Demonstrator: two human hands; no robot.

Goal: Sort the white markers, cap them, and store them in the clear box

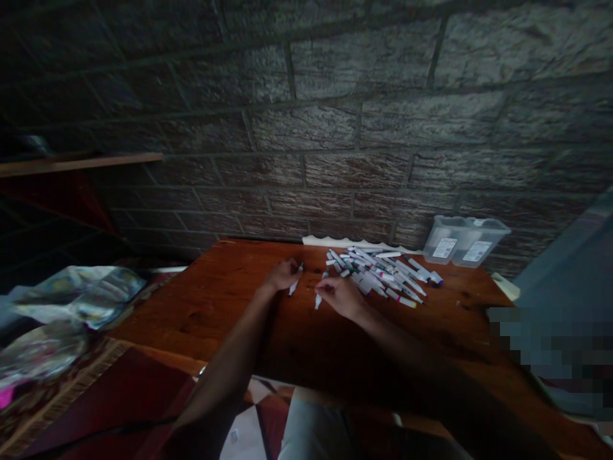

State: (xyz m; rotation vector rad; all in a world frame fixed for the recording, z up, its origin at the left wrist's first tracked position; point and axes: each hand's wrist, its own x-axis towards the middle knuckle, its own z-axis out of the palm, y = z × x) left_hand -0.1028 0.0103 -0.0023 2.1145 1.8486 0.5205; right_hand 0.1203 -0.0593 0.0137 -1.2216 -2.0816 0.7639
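Note:
My left hand [281, 275] is closed on a white marker [294, 287] with dark ends, which slants over the wooden table. To its right, my right hand [339, 295] pinches a second white marker [318, 303] near its middle, also held at a slant. A loose pile of white markers [376, 267] with coloured ends lies just beyond and right of my right hand. Parts of both held markers are hidden by my fingers.
Two joined clear plastic containers [458, 241] with white labels stand at the table's back right, by the brick wall [330, 172]. A white wavy-edged strip [354, 243] runs along the back of the wooden table [211, 300]. Plastic bags [76, 297] lie at left, below a shelf [81, 164].

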